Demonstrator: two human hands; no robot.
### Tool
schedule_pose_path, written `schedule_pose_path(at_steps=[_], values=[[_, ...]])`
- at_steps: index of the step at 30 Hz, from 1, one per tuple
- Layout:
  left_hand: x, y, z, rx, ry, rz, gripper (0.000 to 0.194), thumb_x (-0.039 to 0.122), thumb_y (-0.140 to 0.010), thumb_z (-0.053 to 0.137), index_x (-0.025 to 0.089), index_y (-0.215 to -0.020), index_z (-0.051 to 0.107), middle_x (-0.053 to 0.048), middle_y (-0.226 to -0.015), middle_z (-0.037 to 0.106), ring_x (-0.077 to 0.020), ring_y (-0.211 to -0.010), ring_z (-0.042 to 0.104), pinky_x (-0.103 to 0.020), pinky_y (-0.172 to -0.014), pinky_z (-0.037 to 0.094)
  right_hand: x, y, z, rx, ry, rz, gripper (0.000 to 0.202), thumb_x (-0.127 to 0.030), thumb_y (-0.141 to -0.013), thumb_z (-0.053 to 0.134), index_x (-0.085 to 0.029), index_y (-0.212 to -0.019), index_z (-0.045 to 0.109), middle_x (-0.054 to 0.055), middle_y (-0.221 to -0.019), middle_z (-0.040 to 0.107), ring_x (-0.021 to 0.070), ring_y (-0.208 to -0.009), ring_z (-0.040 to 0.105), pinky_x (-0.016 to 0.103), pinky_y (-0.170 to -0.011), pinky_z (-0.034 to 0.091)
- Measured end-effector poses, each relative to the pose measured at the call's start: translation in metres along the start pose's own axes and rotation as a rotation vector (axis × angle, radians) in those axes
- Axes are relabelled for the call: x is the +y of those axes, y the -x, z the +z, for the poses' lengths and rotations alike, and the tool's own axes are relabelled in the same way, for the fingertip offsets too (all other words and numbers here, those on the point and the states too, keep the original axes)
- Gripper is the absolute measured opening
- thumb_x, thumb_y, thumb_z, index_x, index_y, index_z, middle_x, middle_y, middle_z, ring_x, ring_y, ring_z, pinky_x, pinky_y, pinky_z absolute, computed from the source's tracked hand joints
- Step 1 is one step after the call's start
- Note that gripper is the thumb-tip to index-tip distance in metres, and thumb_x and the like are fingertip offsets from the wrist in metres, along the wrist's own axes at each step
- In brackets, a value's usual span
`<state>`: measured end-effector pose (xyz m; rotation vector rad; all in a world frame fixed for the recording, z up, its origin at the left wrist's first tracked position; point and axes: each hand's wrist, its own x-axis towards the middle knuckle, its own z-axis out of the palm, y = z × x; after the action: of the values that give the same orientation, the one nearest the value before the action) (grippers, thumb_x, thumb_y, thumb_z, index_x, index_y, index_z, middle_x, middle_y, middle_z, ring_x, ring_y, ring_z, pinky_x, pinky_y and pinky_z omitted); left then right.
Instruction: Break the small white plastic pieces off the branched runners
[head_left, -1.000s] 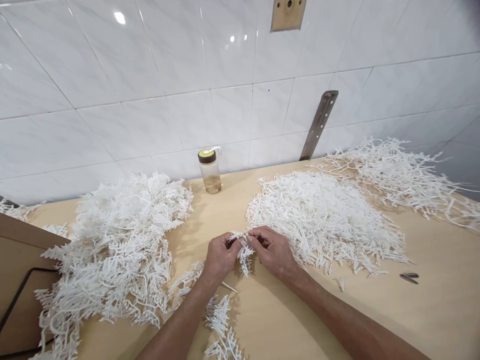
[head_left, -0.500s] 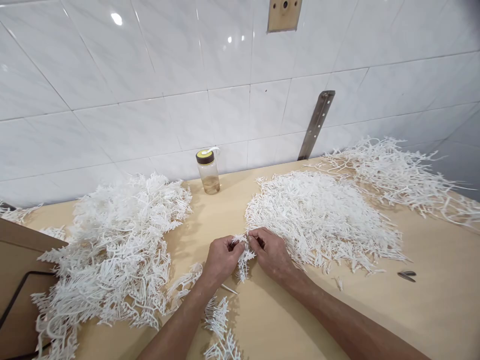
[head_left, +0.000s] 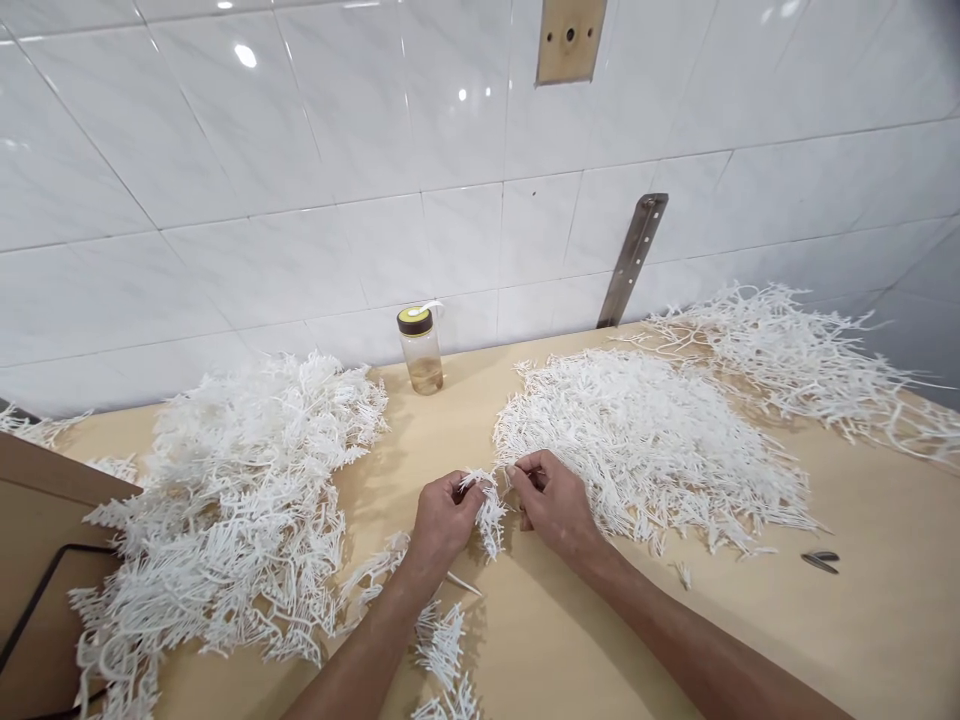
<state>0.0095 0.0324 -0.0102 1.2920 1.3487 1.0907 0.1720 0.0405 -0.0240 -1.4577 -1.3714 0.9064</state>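
Between thumb and fingers my left hand (head_left: 448,515) pinches a white branched sprig (head_left: 490,515), which looks like plastic and hangs down towards the table. Just to its right, my right hand (head_left: 551,500) is closed in a pinch at the sprig's upper side; what lies between its fingertips is too small to make out. A broad heap of short white pieces (head_left: 645,440) lies right behind my right hand. Left of my left hand rises a taller pile of white branched sprigs (head_left: 247,500). More loose sprigs (head_left: 441,640) lie beside and beneath my left forearm.
A clear bottle (head_left: 423,355) with a dark and yellow lid stands near the tiled wall. Long white strands (head_left: 802,350) lie at the back right. Small dark snips (head_left: 820,562) rest at the right. A brown box (head_left: 52,570) is at the left edge, and a metal bracket (head_left: 634,260) leans on the wall.
My right hand has drawn slightly to the right, away from the left hand, widening the gap between them. My left hand keeps its pinch on the sprig. The view has tilted a little.
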Motion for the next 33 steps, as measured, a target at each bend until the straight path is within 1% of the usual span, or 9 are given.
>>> schedule_pose_path(at_steps=[2,6,8,12,15,18,23,28,33], values=[[-0.003,-0.001,0.000,0.022,0.009,0.009,0.029,0.042,-0.075,0.066,0.015,-0.067,0.058,0.004,-0.056,0.044,-0.0097,-0.054,0.039,-0.022,-0.053,0.031,-0.003,0.002,-0.001,-0.025,-0.006,-0.020,0.030,-0.050,-0.088,0.055,-0.021,-0.080,0.055,-0.003,-0.053,0.056,0.0130,-0.038,0.054,0.025,-0.042,0.045],[-0.008,-0.001,0.000,0.044,0.043,0.011,0.029,0.043,-0.076,0.067,0.015,-0.073,0.061,0.004,-0.059,0.048,-0.0101,-0.056,0.043,-0.021,-0.054,0.033,-0.007,0.004,-0.004,-0.083,0.046,-0.131,0.034,-0.050,-0.091,0.051,-0.020,-0.078,0.060,-0.002,-0.052,0.054,0.0132,-0.042,0.052,0.025,-0.043,0.043],[-0.009,-0.002,0.000,0.045,0.044,0.004,0.030,0.044,-0.076,0.068,0.015,-0.075,0.062,0.004,-0.060,0.050,-0.0104,-0.057,0.044,-0.021,-0.055,0.034,-0.008,0.005,-0.005,-0.110,0.052,-0.170,0.032,-0.048,-0.091,0.052,-0.019,-0.081,0.065,0.000,-0.059,0.060,0.0144,-0.049,0.055,0.026,-0.047,0.045],[-0.007,0.000,0.000,0.041,-0.005,0.005,0.030,0.045,-0.076,0.067,0.015,-0.072,0.061,0.003,-0.060,0.050,-0.0101,-0.057,0.043,-0.021,-0.054,0.034,-0.007,0.004,-0.004,-0.150,0.058,-0.296,0.024,-0.040,-0.090,0.057,-0.020,-0.089,0.071,0.005,-0.082,0.070,0.0181,-0.071,0.063,0.029,-0.062,0.050],[-0.003,0.001,0.000,0.065,-0.043,0.008,0.031,0.044,-0.074,0.068,0.016,-0.067,0.057,0.005,-0.057,0.045,-0.0091,-0.054,0.038,-0.021,-0.052,0.031,-0.006,0.003,-0.004,-0.156,0.089,-0.355,0.020,-0.035,-0.090,0.059,-0.021,-0.090,0.072,0.006,-0.086,0.072,0.0187,-0.077,0.064,0.029,-0.067,0.049],[0.000,0.002,0.000,0.076,-0.073,0.006,0.031,0.043,-0.073,0.068,0.016,-0.065,0.055,0.006,-0.056,0.041,-0.0085,-0.053,0.035,-0.021,-0.050,0.028,-0.006,0.003,-0.005,-0.161,0.099,-0.354,0.018,-0.032,-0.090,0.058,-0.020,-0.087,0.071,0.005,-0.082,0.071,0.0179,-0.075,0.063,0.029,-0.066,0.048],[0.002,0.003,0.001,0.062,-0.099,-0.005,0.029,0.041,-0.074,0.067,0.017,-0.065,0.054,0.005,-0.056,0.041,-0.0087,-0.054,0.036,-0.021,-0.051,0.028,-0.006,0.004,-0.005,-0.158,0.108,-0.318,0.016,-0.031,-0.089,0.057,-0.020,-0.083,0.068,0.002,-0.077,0.069,0.0159,-0.069,0.061,0.027,-0.063,0.046],[-0.001,0.002,0.001,0.013,-0.086,-0.022,0.027,0.042,-0.076,0.065,0.015,-0.071,0.060,0.003,-0.060,0.047,-0.0103,-0.056,0.042,-0.021,-0.052,0.032,-0.004,0.004,-0.004,-0.159,0.114,-0.300,0.017,-0.032,-0.089,0.056,-0.019,-0.082,0.065,0.001,-0.072,0.066,0.0151,-0.064,0.058,0.027,-0.061,0.045],[-0.005,0.002,0.002,-0.014,-0.099,-0.003,0.027,0.040,-0.076,0.064,0.015,-0.068,0.058,0.003,-0.061,0.047,-0.0112,-0.058,0.043,-0.021,-0.054,0.033,-0.001,0.005,-0.004,-0.172,0.143,-0.313,0.016,-0.030,-0.089,0.054,-0.019,-0.082,0.064,0.001,-0.070,0.064,0.0152,-0.063,0.057,0.027,-0.060,0.044]])
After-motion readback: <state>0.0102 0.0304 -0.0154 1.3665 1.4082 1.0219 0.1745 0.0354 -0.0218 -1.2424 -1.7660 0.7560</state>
